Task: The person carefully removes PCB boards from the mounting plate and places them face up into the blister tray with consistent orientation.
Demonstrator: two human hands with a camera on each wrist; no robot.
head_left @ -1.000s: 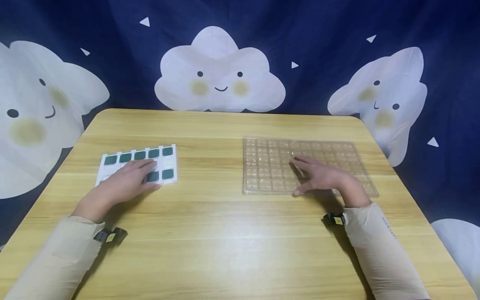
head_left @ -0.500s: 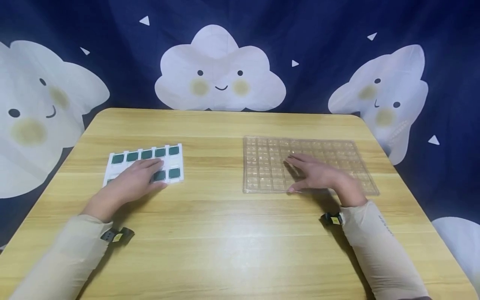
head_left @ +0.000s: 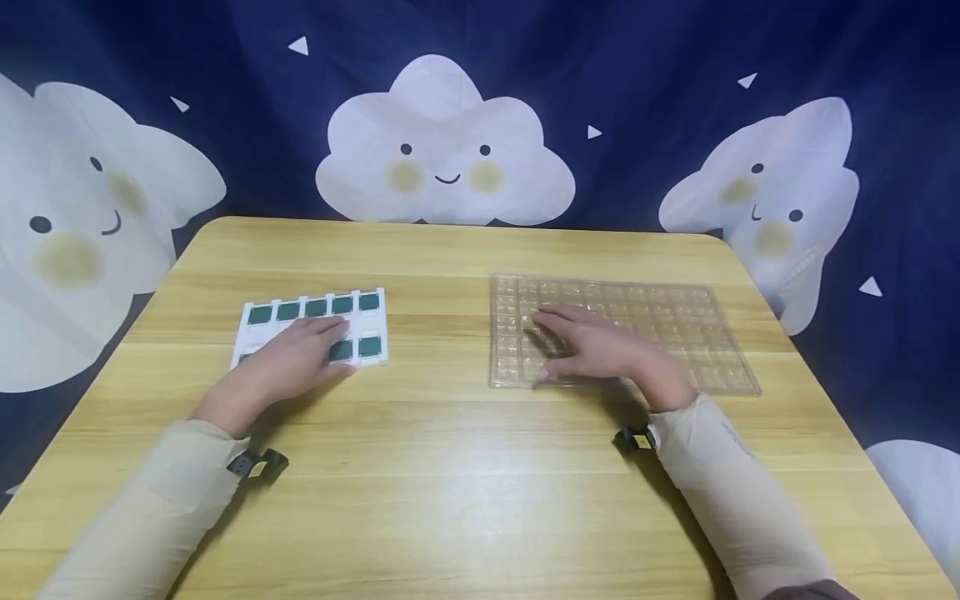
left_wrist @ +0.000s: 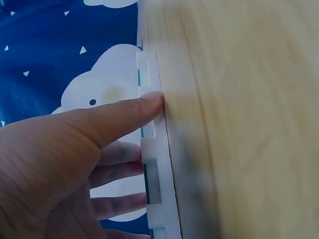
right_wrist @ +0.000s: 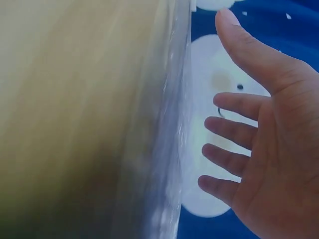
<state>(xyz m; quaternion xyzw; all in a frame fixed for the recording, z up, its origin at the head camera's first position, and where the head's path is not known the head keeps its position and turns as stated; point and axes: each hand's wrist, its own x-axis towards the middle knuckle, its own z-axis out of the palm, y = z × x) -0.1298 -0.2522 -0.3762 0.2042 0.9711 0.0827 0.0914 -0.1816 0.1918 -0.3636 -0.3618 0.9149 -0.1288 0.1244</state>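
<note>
My left hand [head_left: 288, 362] lies over a white tray [head_left: 257, 333] with rows of green square chips [head_left: 370, 346]. In the left wrist view, its thumb [left_wrist: 149, 102] touches the tray's near side wall while the fingers [left_wrist: 122, 203] rest on the top, fairly straight. Part of the tray is hidden under this hand. My right hand [head_left: 596, 348] hovers over a clear plastic tray [head_left: 517, 333] divided into many small compartments. The right wrist view shows its fingers [right_wrist: 232, 130] spread and apart from the clear tray's edge [right_wrist: 174, 124], holding nothing.
Both trays lie flat on a wooden table [head_left: 450, 467], with bare wood between them. Behind the table hangs a dark blue curtain [head_left: 630, 50] printed with smiling clouds.
The white tray has slid to the right along the table with my left hand on it. My right hand has shifted left above the clear tray, which stays nearly in place.
</note>
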